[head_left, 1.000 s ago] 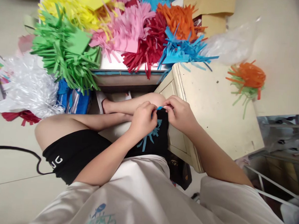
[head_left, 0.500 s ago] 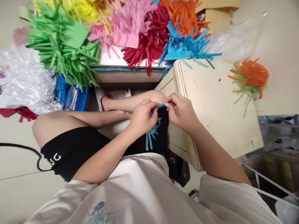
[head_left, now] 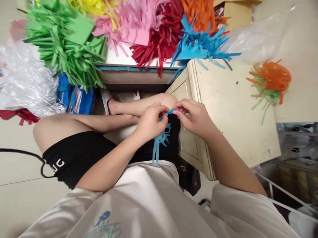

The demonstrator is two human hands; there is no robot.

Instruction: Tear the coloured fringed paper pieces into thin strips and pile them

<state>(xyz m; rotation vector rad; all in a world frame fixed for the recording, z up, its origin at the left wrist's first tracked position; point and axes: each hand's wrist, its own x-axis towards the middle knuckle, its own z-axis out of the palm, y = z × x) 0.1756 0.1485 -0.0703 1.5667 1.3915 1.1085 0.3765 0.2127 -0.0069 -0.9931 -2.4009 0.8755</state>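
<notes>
Over my lap, my left hand (head_left: 154, 121) is closed on a blue fringed paper strip (head_left: 161, 137), its cut strands hanging down across the black shorts. Close beside it, my right hand (head_left: 191, 116) pinches the strip's other end between thumb and fingers. The short stretch between both hands looks narrow and twisted. Part of the strip is hidden behind my left fingers.
Fringed paper heaps in green (head_left: 61, 46), pink (head_left: 139, 18), dark red (head_left: 163, 37), orange (head_left: 196, 11) and blue (head_left: 202, 43) cover the table ahead. A cream cabinet (head_left: 229, 101) stands at right, near an orange-and-green bundle (head_left: 274, 79). White shiny strands (head_left: 30, 80) lie at left.
The hanging blue strands have swung slightly and hang a little lower. Both hands keep hold of the strip in nearly the same spot. The view has shifted slightly.
</notes>
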